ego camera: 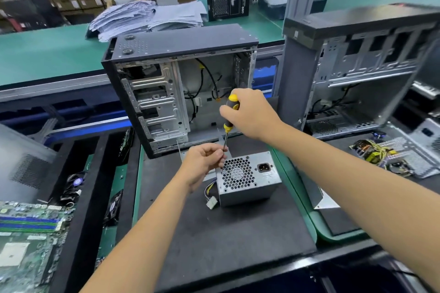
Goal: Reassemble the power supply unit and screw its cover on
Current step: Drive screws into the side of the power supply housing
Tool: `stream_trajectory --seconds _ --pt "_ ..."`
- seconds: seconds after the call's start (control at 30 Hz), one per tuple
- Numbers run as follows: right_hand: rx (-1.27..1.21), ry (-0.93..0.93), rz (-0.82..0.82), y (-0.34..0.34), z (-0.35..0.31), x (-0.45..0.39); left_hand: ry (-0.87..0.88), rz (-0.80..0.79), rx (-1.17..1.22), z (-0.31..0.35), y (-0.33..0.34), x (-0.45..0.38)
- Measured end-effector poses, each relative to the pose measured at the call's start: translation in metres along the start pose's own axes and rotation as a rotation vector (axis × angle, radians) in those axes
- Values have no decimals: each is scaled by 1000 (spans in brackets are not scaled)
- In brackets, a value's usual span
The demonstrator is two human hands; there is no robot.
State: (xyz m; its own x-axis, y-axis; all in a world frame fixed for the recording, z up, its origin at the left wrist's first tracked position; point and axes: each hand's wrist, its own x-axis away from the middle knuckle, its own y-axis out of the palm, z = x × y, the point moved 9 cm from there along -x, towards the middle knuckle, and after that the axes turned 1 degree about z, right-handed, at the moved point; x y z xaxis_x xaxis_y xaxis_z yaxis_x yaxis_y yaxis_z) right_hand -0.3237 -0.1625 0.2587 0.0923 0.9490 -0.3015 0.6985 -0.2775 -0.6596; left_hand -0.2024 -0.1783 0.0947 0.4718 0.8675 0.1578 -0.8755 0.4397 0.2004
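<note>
gripping the black-and-yellow handle of the screwdriver (230, 114), the right hand (252, 114) had its fingers curled round the handle and held the tool above the power supply unit (247, 179), shaft pointing down and slightly left. the left hand (204, 162) was raised just above the unit's rear left corner, its fingertips (222, 153) pinched together at the lower end of the shaft; whether a screw sat between them could not be told. the screwdriver tip was hidden by those fingers.

the power supply unit, a grey metal box, lay on the black mat (226, 233), with its honeycomb fan grille and its power socket (263, 167) facing the camera. a bundle of coloured wires with a white connector (212, 202) emerged at the unit's lower left side and rested on the mat.

directly behind the unit stood an open computer case (166, 93), its side panel off and internal drive cage and cables visible. to the right of the unit stood a second open case (362, 66). right of the unit, farther off, lay a loose circuit assembly with yellow wires (378, 154). left of the unit, at the near edge, lay a motherboard (28, 233). well behind the unit, past the first case, a stack of grey sheets (147, 16) rested on a green bench (47, 54).
</note>
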Motion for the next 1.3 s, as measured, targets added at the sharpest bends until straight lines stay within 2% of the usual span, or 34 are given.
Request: stream_trajectory --seconds 0.23,0.33,0.77,0.87,1.03,1.17,1.3 --pt "-9 -9 10 -4 -3 2 18 36 -35 0 0 1" --pt "-13 -20 5 -2 -6 3 2 28 25 -1 0 3" --pt "-63 -18 31 -3 -9 4 6 -104 98 1 15 15" --pt "-60 -3 24 -5 -8 5 42 -150 43 6 20 18" --pt "-32 5 -91 1 -9 7 61 -276 -243 9 29 27" --pt "-11 -14 -209 13 -12 17 -4 -294 -283 6 27 29" --pt "18 -57 -252 25 -15 27 -23 -307 -340 2 25 32"
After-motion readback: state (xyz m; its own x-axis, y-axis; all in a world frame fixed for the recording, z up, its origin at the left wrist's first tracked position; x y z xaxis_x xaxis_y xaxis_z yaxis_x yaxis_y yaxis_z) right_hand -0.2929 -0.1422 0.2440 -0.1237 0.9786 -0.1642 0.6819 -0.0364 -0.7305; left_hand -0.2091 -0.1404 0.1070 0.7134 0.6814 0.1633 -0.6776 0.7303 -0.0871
